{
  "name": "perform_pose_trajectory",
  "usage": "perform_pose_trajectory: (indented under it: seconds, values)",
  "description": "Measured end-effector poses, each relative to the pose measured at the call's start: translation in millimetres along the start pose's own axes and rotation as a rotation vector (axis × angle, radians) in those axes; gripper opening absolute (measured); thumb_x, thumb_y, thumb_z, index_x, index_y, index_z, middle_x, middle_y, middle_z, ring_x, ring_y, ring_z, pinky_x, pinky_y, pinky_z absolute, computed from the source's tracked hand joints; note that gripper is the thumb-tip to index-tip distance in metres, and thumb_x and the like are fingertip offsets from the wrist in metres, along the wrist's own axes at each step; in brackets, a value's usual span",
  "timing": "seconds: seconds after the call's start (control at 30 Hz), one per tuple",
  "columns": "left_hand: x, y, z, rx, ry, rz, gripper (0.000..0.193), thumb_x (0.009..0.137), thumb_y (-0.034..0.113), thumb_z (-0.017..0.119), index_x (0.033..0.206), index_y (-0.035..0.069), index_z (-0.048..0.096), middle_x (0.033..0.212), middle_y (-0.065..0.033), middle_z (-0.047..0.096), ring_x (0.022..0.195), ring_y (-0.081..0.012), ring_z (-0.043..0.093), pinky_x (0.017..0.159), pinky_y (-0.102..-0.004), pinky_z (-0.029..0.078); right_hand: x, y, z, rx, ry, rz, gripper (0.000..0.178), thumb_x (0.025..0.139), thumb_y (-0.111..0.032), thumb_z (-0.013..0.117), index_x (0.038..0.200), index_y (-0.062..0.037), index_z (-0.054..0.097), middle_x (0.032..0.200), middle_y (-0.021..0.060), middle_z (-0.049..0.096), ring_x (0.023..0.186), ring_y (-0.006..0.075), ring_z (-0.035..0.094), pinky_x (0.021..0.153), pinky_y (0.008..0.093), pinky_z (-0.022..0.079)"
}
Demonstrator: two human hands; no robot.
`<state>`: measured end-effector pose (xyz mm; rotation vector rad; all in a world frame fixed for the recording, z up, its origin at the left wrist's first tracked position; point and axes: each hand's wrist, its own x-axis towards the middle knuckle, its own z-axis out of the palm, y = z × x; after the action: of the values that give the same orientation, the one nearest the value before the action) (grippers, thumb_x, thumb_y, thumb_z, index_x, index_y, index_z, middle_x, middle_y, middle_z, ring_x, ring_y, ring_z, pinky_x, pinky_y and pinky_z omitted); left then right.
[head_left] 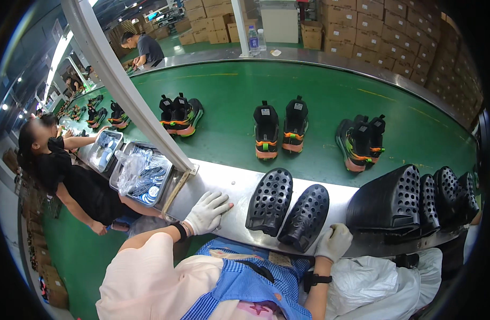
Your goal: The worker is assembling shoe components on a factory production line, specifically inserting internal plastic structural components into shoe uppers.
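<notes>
My left hand (208,213), in a white knit glove, lies flat with fingers spread on the steel ledge (229,184) in front of me. Beside it are two black shoe-shaped pieces (269,201) dotted with round holes, side by side on the ledge. To the right of this pair, my right hand (334,242), also gloved, rests at the ledge's near edge with fingers curled in; nothing shows in it. Beyond the ledge, a pair of black sneakers (266,130) with orange and green trim stands on the green conveyor belt (223,85).
More black perforated pieces (384,205) stand along the ledge at right. Left are a slanted white post (125,80) and a bin (141,178) of blue-and-white items and plastic bags. A co-worker in black (85,186) stands further left. More sneakers (360,141) sit on the belt.
</notes>
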<state>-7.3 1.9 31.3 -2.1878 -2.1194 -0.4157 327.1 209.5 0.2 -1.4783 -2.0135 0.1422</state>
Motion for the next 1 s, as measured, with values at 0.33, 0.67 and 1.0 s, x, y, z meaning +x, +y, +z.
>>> perform_pose_trajectory:
  seconds: [0.33, 0.67, 1.0]
  values:
    - [1.5, -1.9, 2.2, 0.021, 0.014, 0.009, 0.046, 0.077, 0.013, 0.056, 0.123, 0.007, 0.062, 0.128, -0.0174, 0.054, 0.122, -0.0372, 0.048, 0.107, -0.0498, 0.035, 1.1, -1.2, 0.7, 0.015, 0.004, -0.008, 0.005, 0.075, -0.004, 0.061, 0.079, -0.0035, 0.064, 0.088, 0.0122, 0.064, 0.086, 0.0349, 0.058, 0.079, 0.0453, 0.046]
    - [2.5, -1.0, 3.0, 0.011, 0.003, -0.008, 0.046, 0.078, 0.013, 0.055, 0.123, 0.006, 0.062, 0.128, -0.0173, 0.055, 0.122, -0.0374, 0.048, 0.108, -0.0497, 0.035, 1.4, 0.6, 0.7, -0.005, 0.017, -0.021, 0.005, 0.075, -0.004, 0.062, 0.079, -0.0036, 0.063, 0.086, 0.0123, 0.064, 0.084, 0.0351, 0.058, 0.076, 0.0465, 0.045]
    - [0.1, -0.9, 2.5, 0.026, 0.003, -0.002, 0.044, 0.079, 0.014, 0.055, 0.122, 0.005, 0.062, 0.127, -0.0181, 0.054, 0.122, -0.038, 0.047, 0.108, -0.0498, 0.034, 0.1, 1.9, 2.7, 0.018, 0.007, -0.02, 0.004, 0.075, -0.003, 0.061, 0.078, -0.0035, 0.063, 0.084, 0.0124, 0.063, 0.083, 0.0351, 0.058, 0.076, 0.0461, 0.046]
